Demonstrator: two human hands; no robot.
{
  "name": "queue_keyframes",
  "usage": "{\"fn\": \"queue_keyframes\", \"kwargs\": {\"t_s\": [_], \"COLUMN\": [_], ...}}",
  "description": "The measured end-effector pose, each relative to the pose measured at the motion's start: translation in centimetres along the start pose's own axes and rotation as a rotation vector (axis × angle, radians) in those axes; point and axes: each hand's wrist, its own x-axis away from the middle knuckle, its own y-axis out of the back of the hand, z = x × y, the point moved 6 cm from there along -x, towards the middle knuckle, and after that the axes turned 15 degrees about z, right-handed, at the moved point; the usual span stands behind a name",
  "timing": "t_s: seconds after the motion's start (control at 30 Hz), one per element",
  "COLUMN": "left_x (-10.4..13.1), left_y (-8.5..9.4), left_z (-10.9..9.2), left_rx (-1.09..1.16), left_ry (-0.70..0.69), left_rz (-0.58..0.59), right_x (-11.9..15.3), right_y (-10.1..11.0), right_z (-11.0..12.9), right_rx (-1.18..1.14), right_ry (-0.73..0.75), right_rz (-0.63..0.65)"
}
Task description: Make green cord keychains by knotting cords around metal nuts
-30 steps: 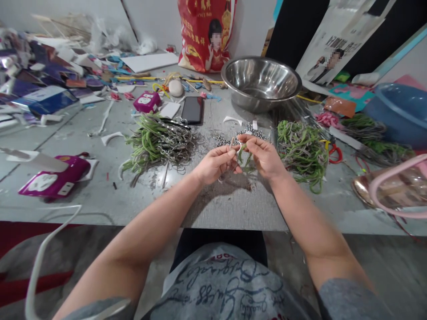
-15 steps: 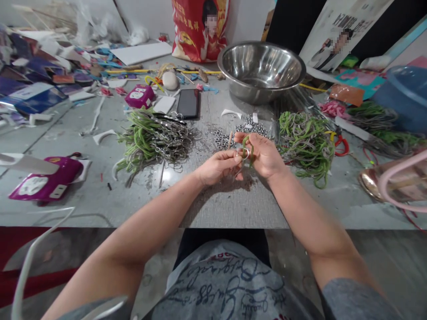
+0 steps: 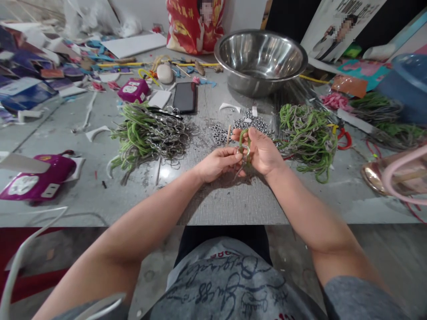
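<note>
My left hand [image 3: 216, 164] pinches a small metal ring [image 3: 242, 150] in front of me. Fingers of my right hand [image 3: 263, 151] are closed on a green cord [image 3: 245, 137], which loops by the ring. Just beyond both hands lie many small shiny metal beads [image 3: 248, 122] and a thin wooden stick [image 3: 228, 134]. A bundle of green and grey cords with metal rings [image 3: 150, 133] rests to the left. On the right is a pile of green and grey cords [image 3: 307, 133].
A steel bowl [image 3: 260, 62] stands behind the beads, with a dark phone [image 3: 185, 97] to its left. Red-handled scissors [image 3: 344, 139] lie right of the cord pile. Purple packs [image 3: 133, 90], paper scraps and a blue tub [image 3: 407, 89] are farther out.
The whole view has shifted slightly, with the table things sitting a little higher. Both hands stay together, and the ring and green cord between them have turned slightly.
</note>
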Motion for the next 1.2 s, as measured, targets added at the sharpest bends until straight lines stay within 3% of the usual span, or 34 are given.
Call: {"fn": "queue_keyframes", "kwargs": {"t_s": [0.47,0.63,0.73,0.9,1.0,1.2], "left_x": [0.0,0.4,0.9,2.2,2.5,2.3], "left_y": [0.5,0.3,1.1,3.1,3.3,1.9], "left_z": [0.2,-0.3,-1.5,-4.3,-4.9,-5.0], "left_rx": [-0.047,-0.109,-0.233,-0.565,-0.659,-0.637], "left_ry": [0.027,0.029,-0.025,-0.255,-0.244,-0.173], "left_rz": [-0.024,-0.042,-0.124,-0.416,-0.524,-0.502], "right_x": [0.0,0.3,0.5,0.7,0.8,1.0], "right_y": [0.4,1.0,1.8,2.4,2.0,0.7], "right_z": [0.2,1.2,1.9,2.2,2.0,1.9], "right_rx": [-0.141,-0.253,-0.307,-0.313,-0.304,-0.277], "right_ry": [0.029,0.099,0.113,0.087,0.072,0.085], "right_rz": [-0.033,-0.124,-0.141,-0.132,-0.133,-0.066]}}
